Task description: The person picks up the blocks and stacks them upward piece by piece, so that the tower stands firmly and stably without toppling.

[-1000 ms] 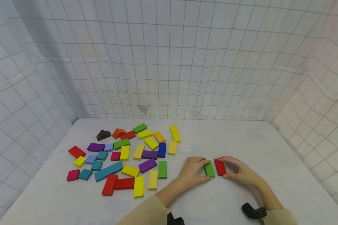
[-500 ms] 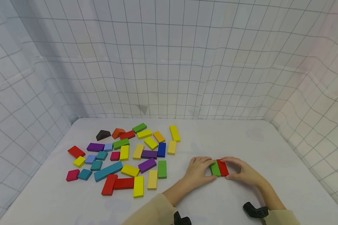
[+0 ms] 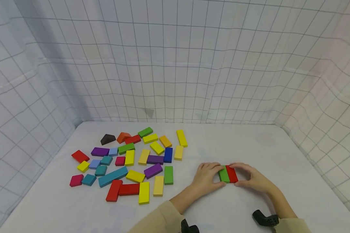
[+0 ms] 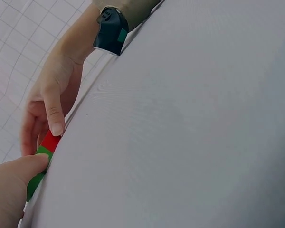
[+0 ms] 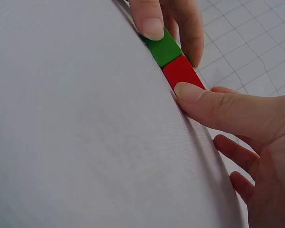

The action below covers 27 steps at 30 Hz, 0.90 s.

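Side by side on the white table lie a green block [image 3: 224, 174] and a red block [image 3: 231, 174], their long sides touching. My left hand [image 3: 205, 179] pinches the green block by its two ends, thumb at the near end and fingers at the far end. In the same way my right hand [image 3: 255, 179] pinches the red block from the right. The right wrist view shows the green block [image 5: 165, 50] and the red block [image 5: 184, 72] meeting without a visible gap. In the left wrist view, my left thumb covers part of the green block [image 4: 34, 184].
Several coloured blocks lie scattered at the left of the white table [image 3: 239, 139]. Closest to my left hand are a green block [image 3: 169, 175] and a pale yellow block [image 3: 158, 186]. A dark block [image 3: 108, 139] lies far left. Grid-patterned cloth [image 3: 175, 64] hangs behind.
My left hand has moved right with the green block, closing the gap to the red block. My right hand and the red block have shifted slightly right.
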Each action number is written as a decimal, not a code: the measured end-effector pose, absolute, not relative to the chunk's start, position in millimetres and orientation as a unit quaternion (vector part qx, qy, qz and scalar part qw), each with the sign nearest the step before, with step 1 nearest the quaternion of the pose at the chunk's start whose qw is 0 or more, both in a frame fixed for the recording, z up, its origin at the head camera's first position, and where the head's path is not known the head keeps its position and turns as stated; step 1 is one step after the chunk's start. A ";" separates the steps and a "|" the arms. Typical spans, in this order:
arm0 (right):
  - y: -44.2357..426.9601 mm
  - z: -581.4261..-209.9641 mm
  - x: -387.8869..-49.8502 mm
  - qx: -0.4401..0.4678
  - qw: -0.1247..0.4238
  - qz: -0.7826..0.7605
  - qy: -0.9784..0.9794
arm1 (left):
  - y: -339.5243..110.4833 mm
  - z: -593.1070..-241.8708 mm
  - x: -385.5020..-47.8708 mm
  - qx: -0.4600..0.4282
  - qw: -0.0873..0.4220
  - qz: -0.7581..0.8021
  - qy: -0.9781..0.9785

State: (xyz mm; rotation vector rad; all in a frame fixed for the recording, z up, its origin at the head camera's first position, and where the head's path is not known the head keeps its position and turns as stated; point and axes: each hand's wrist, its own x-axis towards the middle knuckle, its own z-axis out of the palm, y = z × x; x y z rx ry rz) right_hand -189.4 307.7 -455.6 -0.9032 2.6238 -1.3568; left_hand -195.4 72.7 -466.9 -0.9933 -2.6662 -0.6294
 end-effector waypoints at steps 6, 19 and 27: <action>305.7 -448.3 -189.0 -0.285 0.016 -0.419 0.862 | 57.6 -458.5 -195.2 -0.336 0.063 -0.251 -0.906; 214.5 -432.4 -190.9 -0.308 -0.023 -0.434 0.847 | -58.2 -422.0 -167.3 -0.269 0.002 -0.312 -0.911; 149.5 -443.1 -194.3 -0.334 0.035 -0.445 0.830 | -108.9 -433.7 -153.8 -0.238 -0.017 -0.307 -0.921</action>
